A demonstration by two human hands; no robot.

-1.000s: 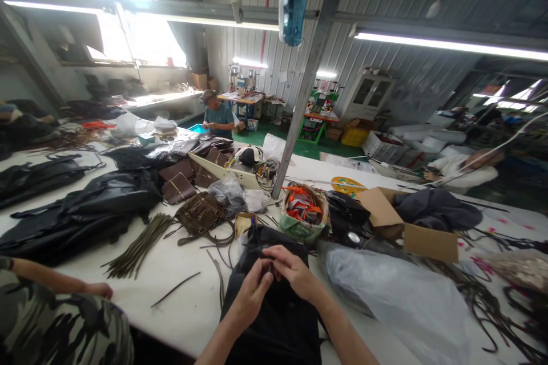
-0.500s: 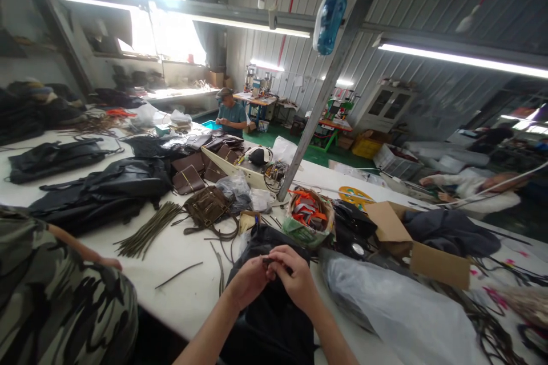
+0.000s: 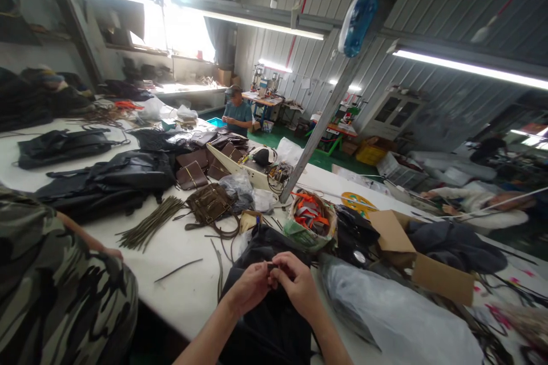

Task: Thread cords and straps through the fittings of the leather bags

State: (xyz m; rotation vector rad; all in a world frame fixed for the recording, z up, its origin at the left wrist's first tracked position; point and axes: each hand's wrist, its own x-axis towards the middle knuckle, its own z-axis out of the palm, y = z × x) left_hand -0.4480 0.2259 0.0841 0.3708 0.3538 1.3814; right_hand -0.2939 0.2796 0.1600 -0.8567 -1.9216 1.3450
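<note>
My left hand [image 3: 252,286] and my right hand [image 3: 294,278] meet fingertip to fingertip above a black fabric piece [image 3: 269,328], which looks like a bag and lies over the table's front edge. Between the fingers of both hands is a small dark strip [image 3: 270,266], pinched from either side. Most of it is covered by the fingers, so its exact kind does not show. Left of my hands a single thin dark strap [image 3: 178,270] lies on the white table. Beyond it rests a bundle of olive straps [image 3: 152,223].
A brown bag [image 3: 210,203] lies ahead, beside a sack of orange pieces [image 3: 309,217]. On the right are an open cardboard box [image 3: 443,279] and a clear plastic bag [image 3: 398,311]. A person in camouflage [image 3: 64,285] stands close at left. A metal post [image 3: 319,131] rises ahead.
The view has shifted slightly, so the background sits further right. My hands stay together over the black fabric, with the fingers only slightly moved on the small dark strip.
</note>
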